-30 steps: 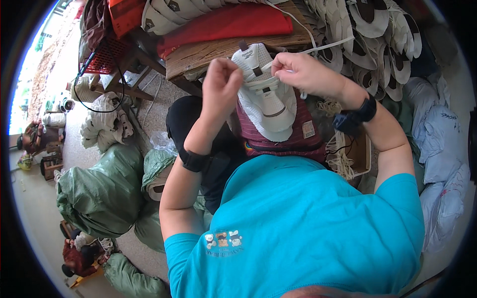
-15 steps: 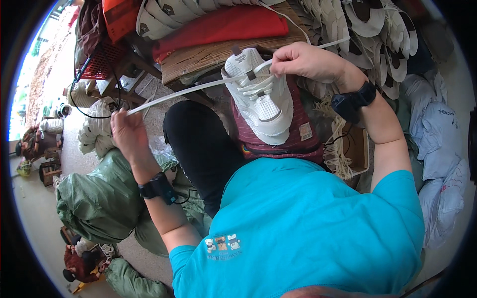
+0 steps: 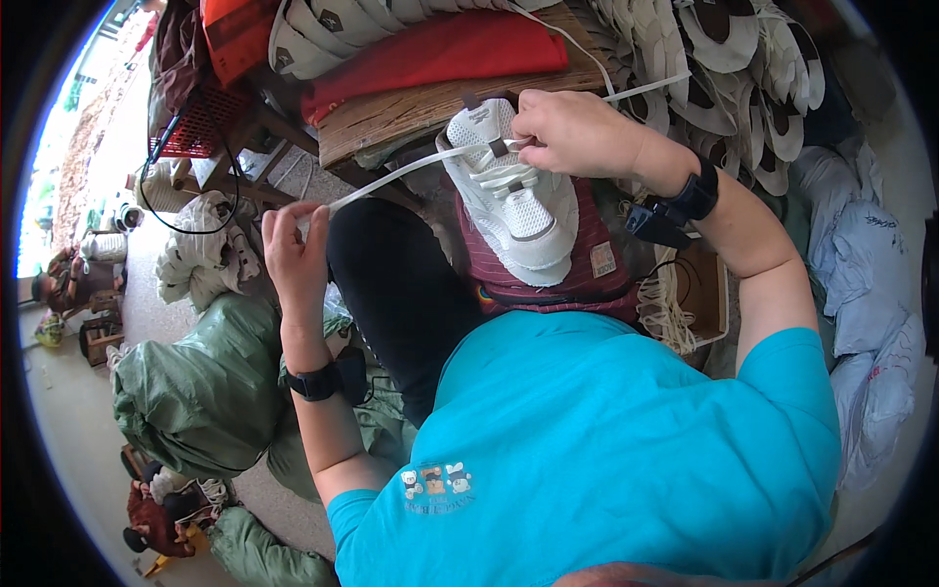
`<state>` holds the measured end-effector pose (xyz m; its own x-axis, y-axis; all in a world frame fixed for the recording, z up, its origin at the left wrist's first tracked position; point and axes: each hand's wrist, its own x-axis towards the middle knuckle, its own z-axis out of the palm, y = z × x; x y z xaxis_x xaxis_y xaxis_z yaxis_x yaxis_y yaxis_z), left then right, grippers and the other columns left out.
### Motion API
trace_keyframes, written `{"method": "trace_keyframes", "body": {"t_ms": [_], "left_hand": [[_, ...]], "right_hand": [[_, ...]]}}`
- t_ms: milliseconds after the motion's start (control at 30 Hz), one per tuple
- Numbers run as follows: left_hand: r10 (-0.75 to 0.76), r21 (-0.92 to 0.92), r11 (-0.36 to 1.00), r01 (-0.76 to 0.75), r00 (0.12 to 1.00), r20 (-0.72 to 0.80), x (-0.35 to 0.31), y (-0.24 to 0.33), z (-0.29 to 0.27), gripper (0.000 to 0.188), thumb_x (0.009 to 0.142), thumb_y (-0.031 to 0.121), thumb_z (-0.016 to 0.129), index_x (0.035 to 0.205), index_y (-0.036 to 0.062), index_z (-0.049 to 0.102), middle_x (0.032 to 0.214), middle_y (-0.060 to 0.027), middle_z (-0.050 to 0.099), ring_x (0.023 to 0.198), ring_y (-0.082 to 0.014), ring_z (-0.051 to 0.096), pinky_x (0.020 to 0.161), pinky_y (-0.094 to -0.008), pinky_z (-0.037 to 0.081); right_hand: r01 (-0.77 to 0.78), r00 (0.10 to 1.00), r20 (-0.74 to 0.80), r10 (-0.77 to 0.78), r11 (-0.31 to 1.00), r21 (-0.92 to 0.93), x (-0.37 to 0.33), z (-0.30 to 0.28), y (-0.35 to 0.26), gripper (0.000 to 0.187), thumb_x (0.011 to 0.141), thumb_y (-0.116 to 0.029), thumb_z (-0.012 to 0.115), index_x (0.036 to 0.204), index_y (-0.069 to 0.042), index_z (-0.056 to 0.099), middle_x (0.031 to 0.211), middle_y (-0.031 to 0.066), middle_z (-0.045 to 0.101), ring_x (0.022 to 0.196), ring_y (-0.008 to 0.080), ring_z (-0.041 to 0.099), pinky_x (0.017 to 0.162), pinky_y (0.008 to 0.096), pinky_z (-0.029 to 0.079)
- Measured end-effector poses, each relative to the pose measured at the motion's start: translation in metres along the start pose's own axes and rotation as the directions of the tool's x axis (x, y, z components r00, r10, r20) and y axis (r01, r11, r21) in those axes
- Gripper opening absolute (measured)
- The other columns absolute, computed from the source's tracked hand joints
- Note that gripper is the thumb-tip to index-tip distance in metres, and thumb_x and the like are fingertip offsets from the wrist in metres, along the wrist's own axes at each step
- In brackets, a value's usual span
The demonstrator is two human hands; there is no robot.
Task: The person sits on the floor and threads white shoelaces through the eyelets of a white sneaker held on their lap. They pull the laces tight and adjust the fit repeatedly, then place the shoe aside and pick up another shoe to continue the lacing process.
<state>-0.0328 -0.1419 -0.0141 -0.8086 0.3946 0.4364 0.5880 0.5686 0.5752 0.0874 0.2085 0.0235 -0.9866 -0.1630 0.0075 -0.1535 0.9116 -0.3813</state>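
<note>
A white shoe upper (image 3: 514, 210) rests on the maroon striped cloth (image 3: 597, 225) over my lap, partly laced. A flat white shoelace (image 3: 391, 177) runs from the shoe's tongue out to the left. Its far stretch is pinched between the closed fingers of my left hand (image 3: 298, 249), beside my dark-trousered knee. At the shoe's upper right edge, my right hand (image 3: 577, 132) pinches the lace by the top eyelets. Another length of lace extends rightward from behind that hand. Just where the right fingertips meet the lace is partly hidden.
Ahead stands a wooden bench (image 3: 391, 122) bearing a folded red cloth (image 3: 440, 61) and a row of white uppers. More uppers (image 3: 724, 39) are stacked at the far right. Laces hang over a box (image 3: 706, 293) on my right. Green sacks (image 3: 201, 382) lie left; other people sit beyond.
My left hand has moved right and slightly down the lace's line toward the shoe, and the lace now sags in a curve. My right hand has shifted slightly left.
</note>
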Motion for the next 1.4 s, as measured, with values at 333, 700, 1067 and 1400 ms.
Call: {"method": "trace_keyframes", "body": {"t_ms": [333,700,1067,1400], "left_hand": [[-0.083,-0.724,-0.497,0.478,0.804,0.588,-0.023,0.019,-0.030,0.047,0.107,0.025,0.045,0.062,0.0121,0.041,0.061,0.0028,0.031,0.059,-0.0113,0.028,0.061,-0.0287,0.031],[-0.370,-0.617,-0.780,0.106,0.718,0.590,-0.029,-0.027,-0.036,0.014,0.103,0.004,0.048,0.107,0.0016,0.061,0.067,0.0032,0.026,0.061,-0.0090,0.029,0.067,-0.0273,0.032],[-0.510,-0.865,-0.476,0.157,0.753,0.417,-0.028,-0.093,-0.046,0.029,0.102,0.021,0.052,0.126,0.0123,0.065,0.085,-0.0011,0.057,0.074,-0.0144,0.045,0.078,-0.0331,0.039],[-0.442,-0.896,-0.443,0.037,0.861,0.254,-0.024,-0.156,-0.051,0.041,0.103,0.031,0.046,0.116,-0.0005,0.067,0.109,-0.0133,0.070,0.083,-0.0194,0.051,0.074,-0.0315,0.042]], "right_hand": [[-0.084,0.994,-0.079,0.074,0.986,-0.142,0.012,0.021,-0.001,0.029,0.085,-0.032,0.063,0.082,-0.003,0.071,0.087,0.0144,0.063,0.081,0.0345,0.064,0.073,0.0423,0.050],[-0.195,0.972,0.054,0.228,0.659,0.726,-0.011,-0.012,0.009,0.017,0.093,-0.017,0.064,0.092,-0.002,0.072,0.085,0.0047,0.063,0.080,0.0145,0.059,0.072,0.0297,0.047],[-0.180,0.879,-0.478,0.007,0.931,-0.318,-0.061,0.004,0.044,0.011,0.093,-0.013,0.061,0.095,-0.007,0.071,0.087,0.0084,0.066,0.080,0.0182,0.064,0.071,0.0336,0.049],[0.377,0.623,-0.119,0.773,-0.164,0.912,-0.075,0.005,0.116,0.018,0.099,-0.005,0.050,0.111,0.005,0.059,0.108,0.0172,0.069,0.101,0.0235,0.068,0.091,0.0346,0.055]]}}
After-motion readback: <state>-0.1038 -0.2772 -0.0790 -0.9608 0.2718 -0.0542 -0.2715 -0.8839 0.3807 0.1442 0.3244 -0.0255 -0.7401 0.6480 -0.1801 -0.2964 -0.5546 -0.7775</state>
